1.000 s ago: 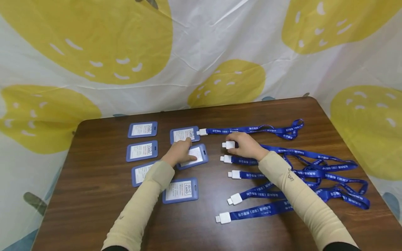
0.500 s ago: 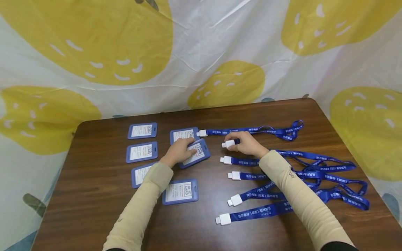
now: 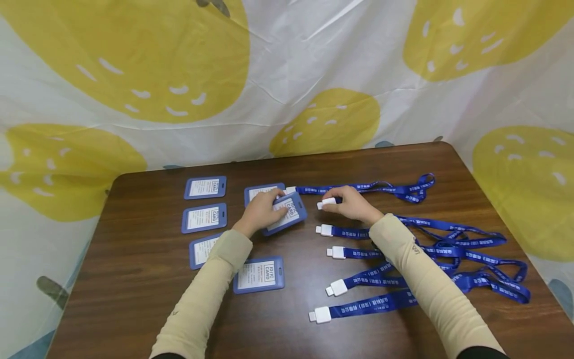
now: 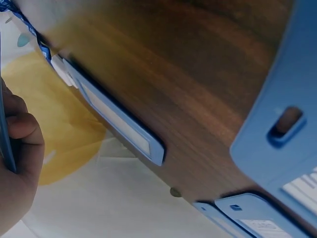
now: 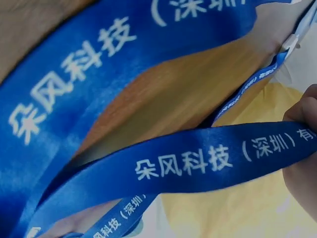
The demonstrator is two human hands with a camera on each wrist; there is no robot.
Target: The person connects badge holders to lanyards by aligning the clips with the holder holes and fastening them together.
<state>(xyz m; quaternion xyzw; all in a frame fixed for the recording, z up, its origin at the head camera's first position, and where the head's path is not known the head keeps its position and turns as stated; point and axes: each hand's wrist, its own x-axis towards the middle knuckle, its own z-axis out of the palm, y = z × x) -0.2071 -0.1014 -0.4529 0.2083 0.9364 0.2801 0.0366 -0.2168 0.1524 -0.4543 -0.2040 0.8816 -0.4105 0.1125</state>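
Note:
My left hand point(image 3: 263, 212) grips a blue-framed ID card holder point(image 3: 289, 213), thumb across its front; it is tilted, its slotted end toward the right. In the left wrist view only a thin edge of that holder shows beside the curled fingers. To its right, my right hand point(image 3: 352, 203) pinches the white clip point(image 3: 328, 202) of a blue lanyard, a small gap from the card holder. The strap of this lanyard point(image 5: 198, 158) runs out of the fingers in the right wrist view, printed with white characters. Behind both hands lies another card holder point(image 3: 252, 193) joined to a lanyard point(image 3: 372, 187).
On the brown table point(image 3: 148, 299), several more card holders lie at left, one of them near the front point(image 3: 258, 274). Several lanyards with white clips point(image 3: 321, 314) lie at right, their straps overlapping in loops point(image 3: 466, 249). A lemon-print cloth point(image 3: 215, 134) hangs behind the table.
My left hand has lifted the card holder and moved it right, closer to the clip, with more of its card showing. The right hand has kept its pinch with little movement.

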